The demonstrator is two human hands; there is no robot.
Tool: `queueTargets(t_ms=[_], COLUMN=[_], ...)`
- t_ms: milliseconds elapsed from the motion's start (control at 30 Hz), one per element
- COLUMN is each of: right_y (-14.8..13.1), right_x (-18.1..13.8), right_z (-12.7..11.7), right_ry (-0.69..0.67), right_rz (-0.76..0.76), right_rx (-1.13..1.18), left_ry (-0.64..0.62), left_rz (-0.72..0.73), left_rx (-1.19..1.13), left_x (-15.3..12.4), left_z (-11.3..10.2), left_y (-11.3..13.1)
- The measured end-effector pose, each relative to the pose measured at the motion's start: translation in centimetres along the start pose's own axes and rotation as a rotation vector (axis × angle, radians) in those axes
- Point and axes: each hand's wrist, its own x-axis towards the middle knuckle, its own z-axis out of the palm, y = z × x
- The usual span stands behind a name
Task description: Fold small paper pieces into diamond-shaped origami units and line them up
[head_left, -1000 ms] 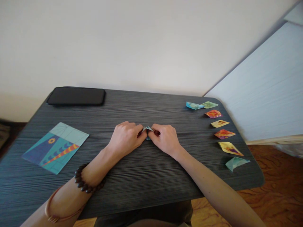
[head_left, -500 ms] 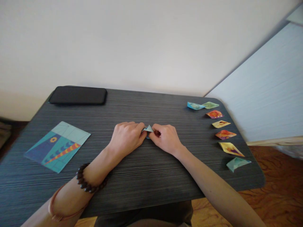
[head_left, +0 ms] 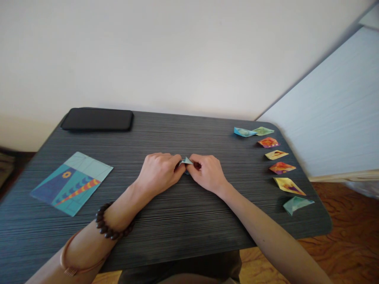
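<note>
Between my two hands, above the middle of the table, is a small piece of folded paper (head_left: 186, 161), pale blue-green where it shows. My left hand (head_left: 160, 171) pinches its left side with thumb and curled fingers. On the other side my right hand (head_left: 207, 172) grips it the same way, thumb and forefinger pressed together. A little peak of paper stands up between the fingertips; most of the piece is hidden by the fingers.
Several folded paper pieces line the table's right side, among them a red-orange one (head_left: 282, 168) and a green one (head_left: 297, 205). A patterned paper square (head_left: 74, 183) lies at the left. Behind it rests a black phone (head_left: 97, 119), near the wall (head_left: 177, 59).
Both hands stay in place around the folded paper. Its raised peak looks slightly lower and flatter, and the fingertips have come a little closer together.
</note>
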Motion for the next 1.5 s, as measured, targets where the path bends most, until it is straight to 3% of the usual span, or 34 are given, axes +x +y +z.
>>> queueTargets(t_ms=[433,667,933,1500], right_y=[0.7,1.5,1.6,1.4], right_x=[0.2,0.1,0.1,0.1], right_z=[-1.0,-1.0,-0.7,-0.4], right_ry=[-0.091,-0.135,-0.094,-0.068], right_rz=[-0.026,-0.127,-0.146,-0.161], right_rx=[0.121,0.175,0.113,0.079], left_ry=[-0.185,-0.143,-0.275,-0.268], left_rz=[-0.190,-0.251,-0.271,-0.341], left_rx=[-0.412,-0.848,-1.359,-1.391], left_x=[0.3,0.2,0.5,0.6], left_z=[-0.5,-0.3,-0.5,0.0], left_y=[-0.7,-1.2,-1.0,-1.0])
